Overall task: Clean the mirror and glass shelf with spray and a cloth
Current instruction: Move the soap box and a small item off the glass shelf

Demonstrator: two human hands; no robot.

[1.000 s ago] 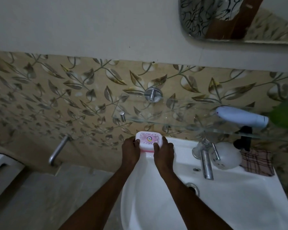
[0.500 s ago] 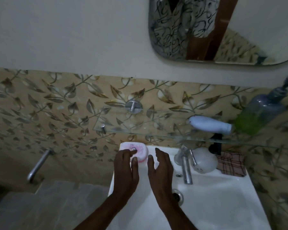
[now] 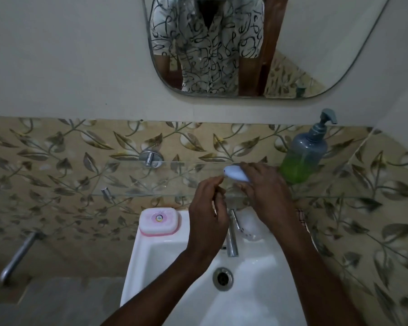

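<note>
The mirror hangs on the wall at the top. Below it the glass shelf spans the leaf-patterned tiles. A white bottle lies on its side on the shelf, and my right hand is closed over it. My left hand hovers just left of it above the tap, fingers loosely curled, holding nothing. A checked cloth peeks out behind my right wrist on the basin's back edge.
A pump bottle of green liquid stands at the shelf's right end. A pink soap box sits on the white basin's back left corner. The chrome tap rises mid-basin. A metal pipe juts from the left wall.
Both hands left the pink soap box and rose to the right. The right hand took hold of the white bottle on the shelf. The camera tilted up, showing more mirror.
</note>
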